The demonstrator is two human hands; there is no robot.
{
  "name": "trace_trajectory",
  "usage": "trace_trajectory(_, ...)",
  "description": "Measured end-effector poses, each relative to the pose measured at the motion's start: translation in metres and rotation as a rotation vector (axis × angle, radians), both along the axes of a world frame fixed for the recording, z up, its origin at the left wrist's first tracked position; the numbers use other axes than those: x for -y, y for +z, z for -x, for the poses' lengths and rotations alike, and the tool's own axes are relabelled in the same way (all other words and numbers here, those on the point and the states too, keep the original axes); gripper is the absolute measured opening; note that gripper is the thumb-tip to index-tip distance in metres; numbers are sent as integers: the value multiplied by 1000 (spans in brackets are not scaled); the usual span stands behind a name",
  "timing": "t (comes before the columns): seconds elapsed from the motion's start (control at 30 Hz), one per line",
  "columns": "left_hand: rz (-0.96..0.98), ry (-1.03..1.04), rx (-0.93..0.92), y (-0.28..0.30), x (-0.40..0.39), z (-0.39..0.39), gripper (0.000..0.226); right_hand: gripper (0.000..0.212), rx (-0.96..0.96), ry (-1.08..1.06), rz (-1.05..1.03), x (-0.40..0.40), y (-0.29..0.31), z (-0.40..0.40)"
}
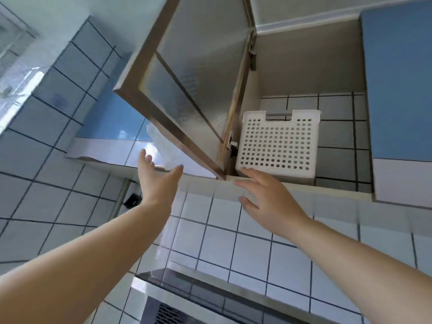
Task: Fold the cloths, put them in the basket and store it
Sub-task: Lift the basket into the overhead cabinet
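A white perforated basket (278, 143) stands inside the overhead wall cabinet (311, 73), on its tiled floor near the left side. Its contents are hidden from below. My right hand (264, 195) is open with fingers spread, its fingertips just below the basket's lower front corner at the cabinet's bottom edge. My left hand (155, 176) is open and raised, palm turned inward, just below the lower edge of the open cabinet door (187, 90). Neither hand holds anything.
The frosted-glass door with a brown frame swings out to the left. A blue closed cabinet door (397, 85) sits to the right. A white plastic bag (161, 141) shows behind the open door. A steel range hood (187, 298) juts out below, against the tiled wall.
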State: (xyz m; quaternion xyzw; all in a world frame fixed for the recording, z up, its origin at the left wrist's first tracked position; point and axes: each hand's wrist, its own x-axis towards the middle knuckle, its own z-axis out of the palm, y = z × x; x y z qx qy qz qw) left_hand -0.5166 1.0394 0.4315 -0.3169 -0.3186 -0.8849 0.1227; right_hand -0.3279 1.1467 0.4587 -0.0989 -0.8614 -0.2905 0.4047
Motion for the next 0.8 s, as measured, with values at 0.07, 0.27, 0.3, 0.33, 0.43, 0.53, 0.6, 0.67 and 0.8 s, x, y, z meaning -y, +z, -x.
trace_trajectory(0.07, 36, 106, -103, 6, 14, -8, 66, 44, 15, 14, -22, 10, -3, -1)
trace_trajectory(0.27, 137, 131, -209, 9, 21, -33, 53, 42, 13, 62, -54, 25, -8, -15)
trace_trajectory(0.3, 138, 144, -215, 9, 21, -38, 50, 43, 5, 77, -65, 27, -9, -20)
trace_trajectory(0.33, 140, 167, -227, 8, 20, -41, 48, 44, -2, 101, -92, 27, -11, -24)
trace_trajectory(0.43, 179, 274, -276, 5, 14, -58, 43, 41, 63, 118, -248, 30, -16, -43)
trace_trajectory(0.53, 209, 458, -455, 2, 2, -79, 48, 41, 152, 128, -433, 34, -21, -65)
trace_trajectory(0.6, 237, 571, -590, 2, -10, -95, 54, 40, 173, 102, -501, 34, -19, -80)
trace_trajectory(0.67, 271, 686, -704, 4, -26, -111, 55, 40, 166, 57, -507, 32, -14, -97)
trace_trajectory(0.8, 407, 930, -904, 11, -69, -139, 59, 41, 88, -98, -456, 13, -8, -141)
